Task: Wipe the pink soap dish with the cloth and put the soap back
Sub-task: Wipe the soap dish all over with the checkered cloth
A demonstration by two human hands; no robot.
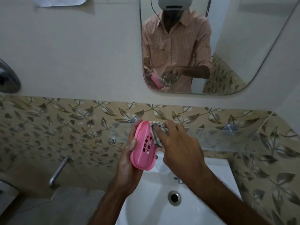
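Observation:
The pink soap dish (pixel 143 148), oval with drain slots in its middle, is held tilted above the white sink. My left hand (pixel 128 161) grips it from the left side and underneath. My right hand (pixel 177 143) presses a checked grey cloth (pixel 156 133) against the dish's upper right part, fingers spread over the cloth. No soap is visible anywhere in the view.
A white sink (pixel 211 174) with a metal drain (pixel 174 198) lies below my hands. A glass shelf (pixel 227 138) runs along the leaf-patterned tiles on the right. A metal tap (pixel 59 171) sticks out at lower left. A mirror (pixel 227 46) hangs above.

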